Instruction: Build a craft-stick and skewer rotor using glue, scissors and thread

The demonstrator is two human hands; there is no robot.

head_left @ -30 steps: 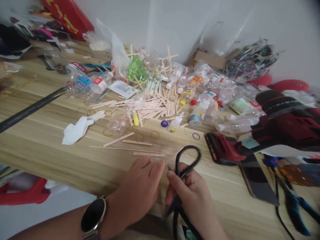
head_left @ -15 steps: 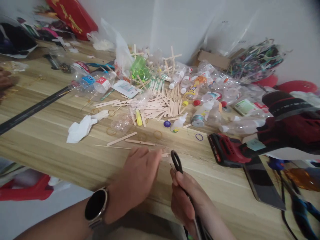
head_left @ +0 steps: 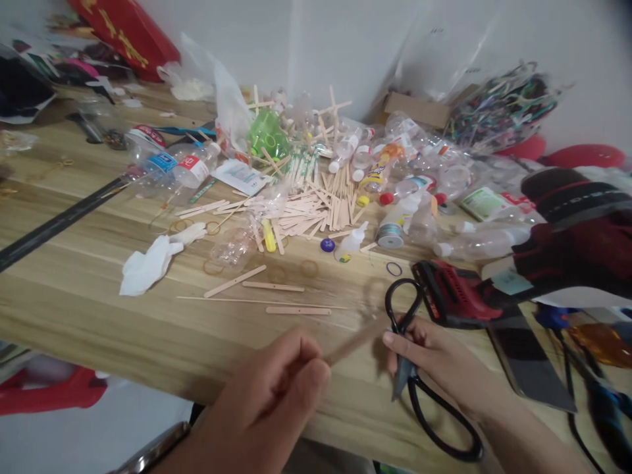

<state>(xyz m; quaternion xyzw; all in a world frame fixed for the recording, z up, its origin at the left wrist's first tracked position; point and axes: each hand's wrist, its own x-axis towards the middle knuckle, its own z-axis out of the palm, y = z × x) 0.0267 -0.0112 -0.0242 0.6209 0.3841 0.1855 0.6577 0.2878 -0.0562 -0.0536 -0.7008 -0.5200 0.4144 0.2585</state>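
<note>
My left hand (head_left: 281,388) is closed, pinching one end of a blurred wooden stick (head_left: 353,343) that slants up toward my right hand. Black-handled scissors (head_left: 405,368) are held in my right hand (head_left: 434,349), one handle loop above the fingers, the other below, the blades pointing down. The stick's far end passes behind the scissors, so its contact with my right fingers is unclear. Beyond my hands lie flat craft sticks with small dark marks (head_left: 298,311), and a thin skewer (head_left: 222,300) rests beside them.
A red and black power tool (head_left: 459,296) and a phone (head_left: 530,365) lie at right. Many plastic bottles (head_left: 494,242) and a pile of craft sticks (head_left: 306,210) fill the back. White tissue (head_left: 148,263) and a glue bottle (head_left: 351,242) sit nearer.
My right hand has moved right, and the scissors have turned so both handle loops show. My left hand has turned and now pinches a visible stick. A craft stick earlier partly covered shows fully.
</note>
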